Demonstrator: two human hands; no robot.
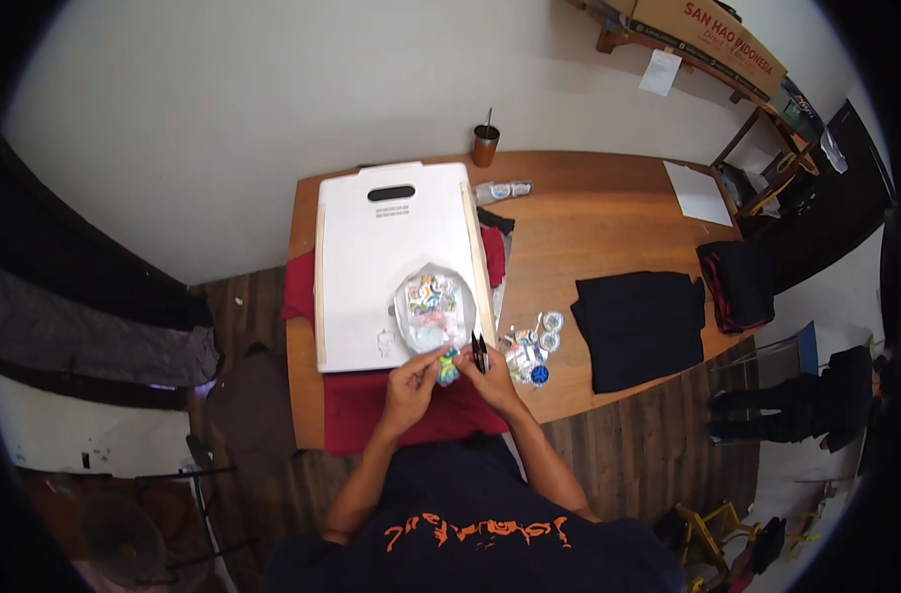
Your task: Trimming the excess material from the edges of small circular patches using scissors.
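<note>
My left hand [408,393] is closed, its fingertips pinching a small green, blue and yellow patterned piece [447,369] at the near edge of the white board. My right hand [492,381] is closed around a slim black tool [479,350] with two pointed prongs, like thread snips or tweezers; its exact kind is hard to make out. The right fingertips also come up against the patterned piece. Just beyond both hands, a clear plastic bag [432,304] of colourful printed pieces lies on the white board [366,252].
Right of the board, several round printed pieces [540,375] lie on the wooden table [549,237]. Folded black cloth [640,331] rests farther right. Red fabric [386,410] sticks out under the board. A cup with a straw [485,146] stands at the back. Another person [801,407] is at the right.
</note>
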